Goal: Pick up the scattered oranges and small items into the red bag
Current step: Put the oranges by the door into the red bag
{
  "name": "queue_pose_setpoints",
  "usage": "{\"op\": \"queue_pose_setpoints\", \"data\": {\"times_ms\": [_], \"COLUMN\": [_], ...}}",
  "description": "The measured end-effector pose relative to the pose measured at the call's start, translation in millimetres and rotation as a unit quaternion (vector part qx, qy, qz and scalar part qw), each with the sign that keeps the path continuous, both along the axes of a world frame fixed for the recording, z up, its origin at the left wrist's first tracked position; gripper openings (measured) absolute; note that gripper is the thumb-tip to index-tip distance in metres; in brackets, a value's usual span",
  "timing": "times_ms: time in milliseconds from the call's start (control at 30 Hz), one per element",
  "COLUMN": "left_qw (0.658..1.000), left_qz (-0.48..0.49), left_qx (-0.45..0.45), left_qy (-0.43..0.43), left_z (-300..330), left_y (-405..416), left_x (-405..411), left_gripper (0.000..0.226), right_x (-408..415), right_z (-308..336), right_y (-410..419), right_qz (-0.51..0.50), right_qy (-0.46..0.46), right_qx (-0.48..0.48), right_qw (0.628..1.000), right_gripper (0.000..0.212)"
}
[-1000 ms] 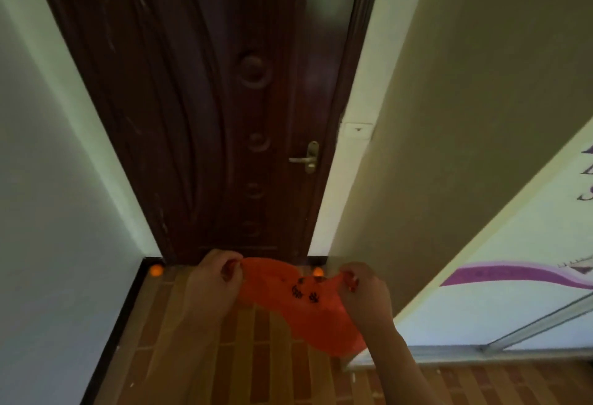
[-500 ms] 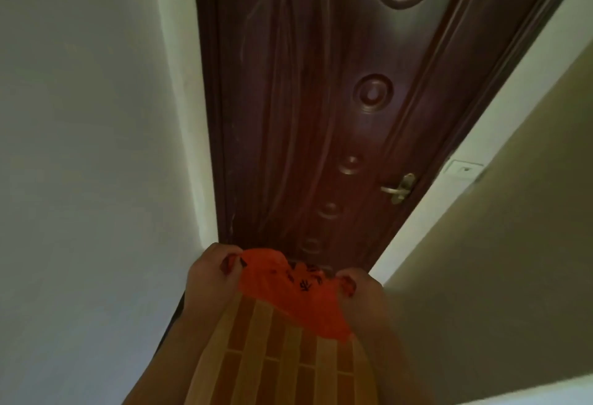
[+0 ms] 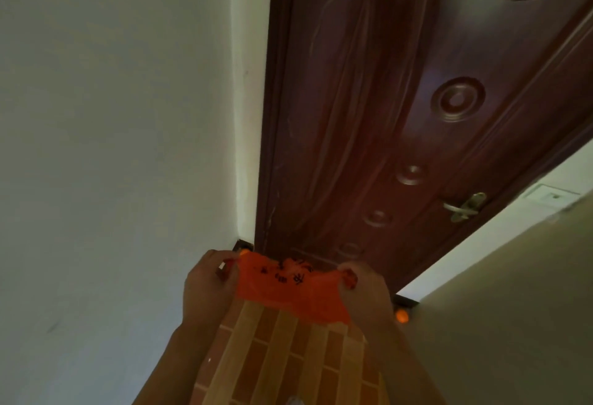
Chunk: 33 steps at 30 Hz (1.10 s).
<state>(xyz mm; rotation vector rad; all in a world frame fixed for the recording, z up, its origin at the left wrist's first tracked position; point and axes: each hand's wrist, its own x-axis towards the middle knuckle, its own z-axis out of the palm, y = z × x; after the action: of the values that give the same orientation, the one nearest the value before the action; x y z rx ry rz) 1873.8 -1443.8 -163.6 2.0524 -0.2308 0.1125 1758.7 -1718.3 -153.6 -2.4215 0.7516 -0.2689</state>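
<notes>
A thin red plastic bag (image 3: 288, 292) with black print is stretched between both hands above the tiled floor, in front of the door. My left hand (image 3: 207, 289) pinches its left edge and my right hand (image 3: 364, 292) pinches its right edge. One orange (image 3: 401, 316) lies on the floor at the right door corner, just right of my right hand. A sliver of another orange (image 3: 245, 251) shows in the left corner, above my left hand.
A dark wooden door (image 3: 369, 115) with a brass handle (image 3: 463, 207) stands straight ahead. A white wall (image 3: 112, 147) closes the left side and a beige wall (image 3: 513, 308) the right. Brown brick-pattern floor tiles (image 3: 282, 356) run between them.
The view has swung left and closer to the door. Both hands still hold the bag, now pulled wider and flatter. The orange at the right corner has come into view beside my right hand.
</notes>
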Motion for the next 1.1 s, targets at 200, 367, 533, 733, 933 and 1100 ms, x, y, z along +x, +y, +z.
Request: {"op": "queue_pose_setpoints", "data": {"times_ms": [200, 367, 533, 733, 933, 1100], "left_qw": [0.999, 0.995, 0.983, 0.968, 0.959, 0.952], "left_qz": [0.01, 0.0, -0.038, -0.079, -0.084, -0.085], "left_qx": [0.034, 0.097, 0.172, 0.229, 0.251, 0.262], "left_qy": [0.022, 0.031, 0.042, 0.064, 0.106, 0.129], "left_z": [-16.7, -41.3, -77.0, -133.1, -187.2, -236.5], "left_y": [-16.6, -51.7, -99.2, -140.8, -152.3, -140.3], "left_x": [24.6, 67.8, 112.4, 158.9, 178.2, 202.4], "left_gripper": [0.02, 0.029, 0.031, 0.02, 0.02, 0.021], "right_x": [35.1, 69.0, 96.9, 128.8, 168.8, 193.1], "right_z": [-33.3, -71.3, -116.4, -182.0, -239.0, -289.5], "right_y": [-20.6, -52.5, -90.9, -122.3, -117.1, -95.4], "right_qz": [0.048, 0.041, 0.017, 0.018, 0.034, 0.044], "right_qy": [0.021, 0.05, 0.061, 0.111, 0.164, 0.175], "right_qx": [0.032, 0.073, 0.112, 0.138, 0.148, 0.148], "right_qw": [0.998, 0.995, 0.992, 0.984, 0.975, 0.972], "right_gripper": [0.025, 0.021, 0.028, 0.03, 0.028, 0.029]}}
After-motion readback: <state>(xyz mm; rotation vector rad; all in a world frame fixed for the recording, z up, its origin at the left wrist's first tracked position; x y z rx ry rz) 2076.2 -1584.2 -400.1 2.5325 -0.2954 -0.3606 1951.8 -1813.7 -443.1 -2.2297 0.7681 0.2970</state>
